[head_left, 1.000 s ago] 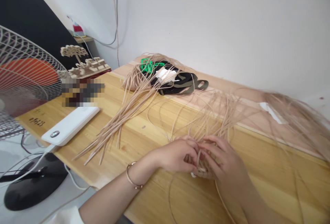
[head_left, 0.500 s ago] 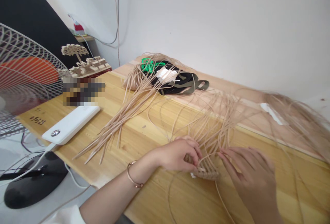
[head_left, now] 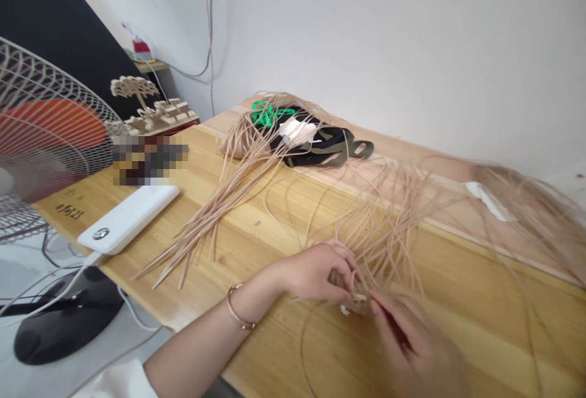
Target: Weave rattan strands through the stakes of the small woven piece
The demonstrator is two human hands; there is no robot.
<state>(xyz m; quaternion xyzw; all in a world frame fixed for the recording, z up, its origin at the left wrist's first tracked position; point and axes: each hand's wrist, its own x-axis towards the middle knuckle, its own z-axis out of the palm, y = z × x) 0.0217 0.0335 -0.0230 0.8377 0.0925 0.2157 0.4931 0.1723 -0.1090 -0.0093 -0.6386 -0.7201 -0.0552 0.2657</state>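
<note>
The strands (head_left: 374,245) are tan, the table (head_left: 462,288) grained yellow-brown.

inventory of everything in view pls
table: one, yellow, underneath
wall: one, white, behind
woven piece: one, tan, front centre
strands: many, tan, across table
fabric item: one, black, back centre
cord: one, green, on it
small pieces: several, white, around table
device: one, white, table left
fan: one, white and orange, left
tree model: one, beige, back left
cables: several, mixed colours, left
bracelet: one, gold, left wrist
left hand: one, on woven piece
right hand: one, blurred, at woven piece
</note>
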